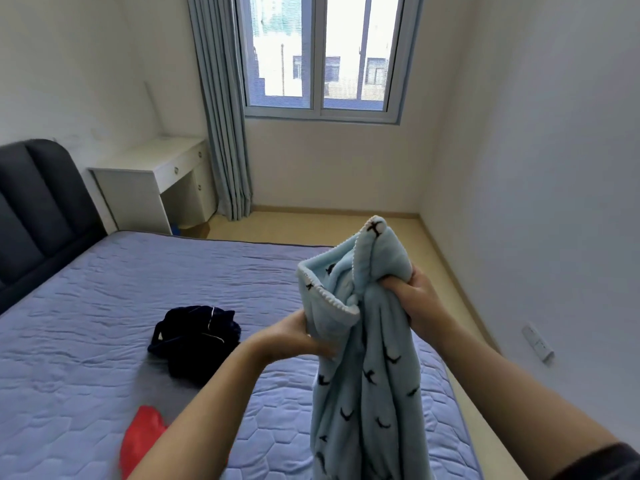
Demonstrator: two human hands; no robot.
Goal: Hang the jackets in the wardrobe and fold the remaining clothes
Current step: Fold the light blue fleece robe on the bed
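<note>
Pale-blue fleece (367, 375) with black marks hangs at 5 o'clock, over the right edge of the bed (86, 306). The right hand (415, 292) clenches a bunch near its top. The left hand (298, 337) holds the trimmed hem at 6 o'clock, its fingers hidden behind the cloth, probably curled. A red cloth (142, 434) lies at 7, cut by the frame's lower edge. A navy garment (195, 336) sits crumpled at 8, with bare quilt around it. A strip of floor (311, 225) runs past the bed to the window (322, 53) at 12, with a desk (152, 171) at 10.
</note>
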